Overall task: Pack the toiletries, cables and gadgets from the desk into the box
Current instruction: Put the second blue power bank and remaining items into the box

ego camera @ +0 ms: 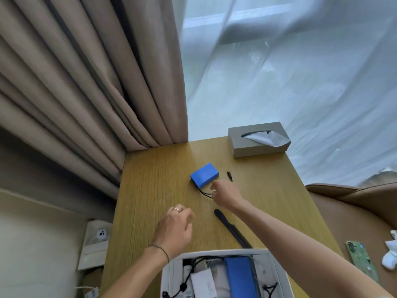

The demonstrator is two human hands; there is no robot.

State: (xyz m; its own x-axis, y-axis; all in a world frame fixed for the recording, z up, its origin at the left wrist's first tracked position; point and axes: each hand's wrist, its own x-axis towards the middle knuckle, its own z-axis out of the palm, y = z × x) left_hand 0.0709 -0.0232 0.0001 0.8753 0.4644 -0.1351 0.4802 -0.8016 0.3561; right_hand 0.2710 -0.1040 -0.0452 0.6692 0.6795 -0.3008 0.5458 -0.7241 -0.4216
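The step in hand is picking up the blue battery pack [204, 175], which lies mid-counter [150, 190] well beyond the white box [277, 274]: the right hand [225, 195] has its grip pinched on the pack's black cable [205, 193], while the left hand [175, 227] hovers loosely curled, holding nothing. Next, I judge, the pack must be drawn back by its lead and lowered into the already crowded box; the black comb-like item [233, 231] and small plug [229, 175] remain.

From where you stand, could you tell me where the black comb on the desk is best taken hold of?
Grip the black comb near its middle, pinching across its narrow width from above. It lies flat and slanted on the desk, with its near end reaching the box, so the far half is probably easier to reach.
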